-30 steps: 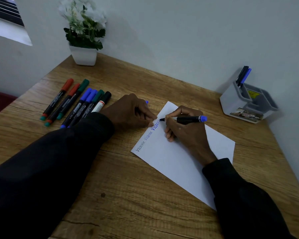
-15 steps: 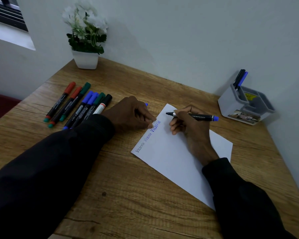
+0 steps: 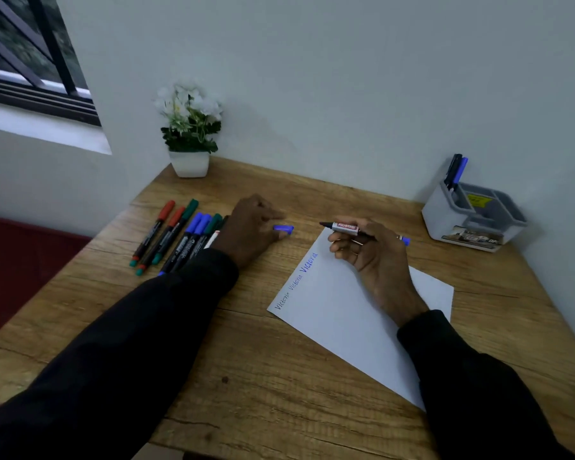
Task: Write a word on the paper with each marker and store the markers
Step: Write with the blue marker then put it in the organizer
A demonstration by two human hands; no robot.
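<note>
A white sheet of paper (image 3: 339,313) lies on the wooden desk with "Victoria" written three times along its left edge. My right hand (image 3: 369,254) grips an uncapped blue marker (image 3: 346,227) above the paper's top corner, tip pointing left. My left hand (image 3: 249,227) rests on the desk and holds the blue cap (image 3: 283,228) at its fingertips. Several capped markers (image 3: 176,237), red, green and blue, lie in a row left of that hand. A grey organiser (image 3: 445,214) at the right holds two markers (image 3: 456,172) upright.
A white pot with white flowers (image 3: 190,134) stands at the desk's back left corner against the wall. A window is at the upper left. The desk's left edge drops off beside the marker row.
My right hand lifted the marker off the paper and moved it up past the top corner. My left hand shifted up-left, exposing the blue cap. The camera tilted upward.
</note>
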